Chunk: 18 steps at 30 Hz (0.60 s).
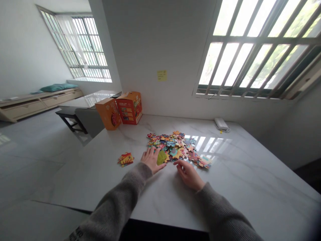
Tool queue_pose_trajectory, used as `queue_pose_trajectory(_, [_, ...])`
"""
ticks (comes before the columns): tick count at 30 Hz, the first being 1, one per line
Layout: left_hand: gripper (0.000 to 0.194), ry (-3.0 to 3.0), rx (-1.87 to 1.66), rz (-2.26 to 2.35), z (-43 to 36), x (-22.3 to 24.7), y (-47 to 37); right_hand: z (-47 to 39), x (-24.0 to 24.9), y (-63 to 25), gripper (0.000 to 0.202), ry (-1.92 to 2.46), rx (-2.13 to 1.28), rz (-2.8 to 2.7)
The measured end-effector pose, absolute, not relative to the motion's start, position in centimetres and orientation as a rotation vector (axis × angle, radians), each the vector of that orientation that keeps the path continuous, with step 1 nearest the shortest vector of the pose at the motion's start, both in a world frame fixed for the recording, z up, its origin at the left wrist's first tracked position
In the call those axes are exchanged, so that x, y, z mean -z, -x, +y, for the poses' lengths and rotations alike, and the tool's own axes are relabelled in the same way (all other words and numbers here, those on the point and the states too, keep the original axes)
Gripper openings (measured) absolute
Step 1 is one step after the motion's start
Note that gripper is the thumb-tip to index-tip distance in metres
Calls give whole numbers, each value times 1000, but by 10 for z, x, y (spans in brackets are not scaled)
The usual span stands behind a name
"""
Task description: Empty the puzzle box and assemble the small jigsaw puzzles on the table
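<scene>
A heap of colourful jigsaw puzzle pieces [179, 144] lies on the white marbled table [160, 201]. My left hand [152, 159] rests at the heap's near left edge, fingers spread and thumb apart. Beside its thumb is a yellow-green puzzle piece [162, 157]. My right hand [187, 173] is at the near side of the heap, index finger pointing toward the pieces and the other fingers curled in. Whether anything sits inside those curled fingers is hidden. A small group of joined or overlapping orange-yellow pieces [125, 159] lies apart, to the left of my left hand.
Two orange boxes, an open-looking one [109, 113] and a red-orange one [130, 107], stand at the table's back left. A white device with a cable [221, 125] lies at the back right. A yellow note [162, 75] sticks to the wall. Another table [92, 98] stands beyond.
</scene>
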State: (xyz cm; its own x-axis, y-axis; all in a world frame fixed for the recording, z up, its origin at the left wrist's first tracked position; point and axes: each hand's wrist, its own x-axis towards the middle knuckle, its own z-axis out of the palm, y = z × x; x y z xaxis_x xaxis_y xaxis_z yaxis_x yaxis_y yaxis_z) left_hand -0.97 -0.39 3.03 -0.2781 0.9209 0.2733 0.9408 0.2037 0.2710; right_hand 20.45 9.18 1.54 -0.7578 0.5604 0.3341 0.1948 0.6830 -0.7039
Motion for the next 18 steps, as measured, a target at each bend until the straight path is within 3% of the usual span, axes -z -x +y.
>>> queue_pose_trajectory(7, [53, 1849, 747, -2330, -2, -30, 16, 108, -16, -219, 27, 716, -810, -2235])
queue_pose_trajectory(10, [45, 1732, 620, -2414, -31, -36, 50, 112, -16, -221, 29, 736, -834, -2203])
queue_pose_trajectory(16, [69, 1634, 203, -2748, -89, -37, 124, 106, -13, -214, 29, 664, -803, -2257])
queue_pose_trajectory(18, [67, 1672, 154, -2773, -96, -33, 140, 103, -13, -213, 31, 640, -782, -2260])
